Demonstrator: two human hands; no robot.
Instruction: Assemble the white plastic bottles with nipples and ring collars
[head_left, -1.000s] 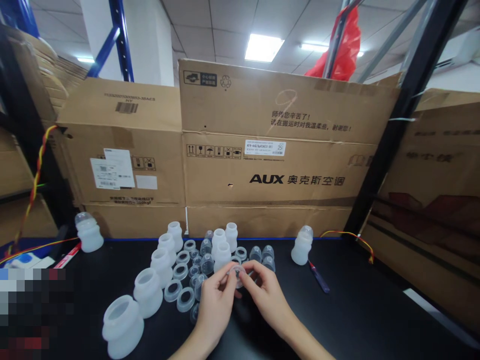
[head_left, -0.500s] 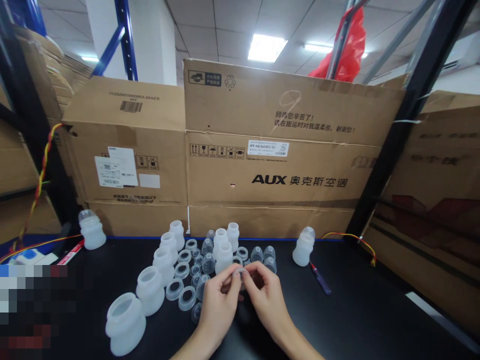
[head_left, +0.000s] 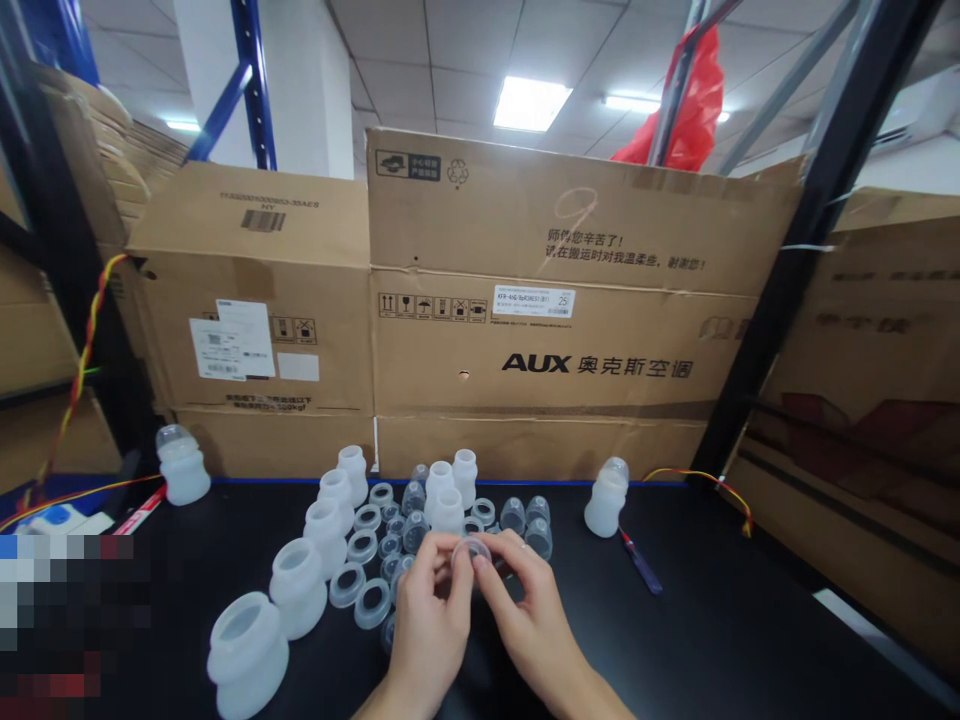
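Between both hands is a small clear plastic bottle collar (head_left: 472,546), pinched by thumbs and fingertips above the black table. My left hand (head_left: 429,612) grips its left side, my right hand (head_left: 527,600) its right side. The collar's rounded rim faces up towards me; whether a teat sits inside cannot be made out. Left of my hands lie several loose collars (head_left: 373,604) and small clear teats. Domed clear caps (head_left: 538,539) stand just behind my right hand. Open frosted bottles (head_left: 247,652) form a slanting row at left, and a few more bottles (head_left: 448,510) stand behind my fingers.
Capped bottles stand at the far left (head_left: 182,470) and right (head_left: 606,500). A purple-handled tool (head_left: 642,565) lies beside the right one. Cardboard boxes (head_left: 555,400) wall the table's back, and a black shelf post (head_left: 780,270) rises at right. Red-yellow wire (head_left: 739,495) trails along the edge.
The collar has been tilted so its round rim now shows more plainly. Both hands have shifted slightly left, fingers regripping around it. Bottles and caps on the table stay in place.
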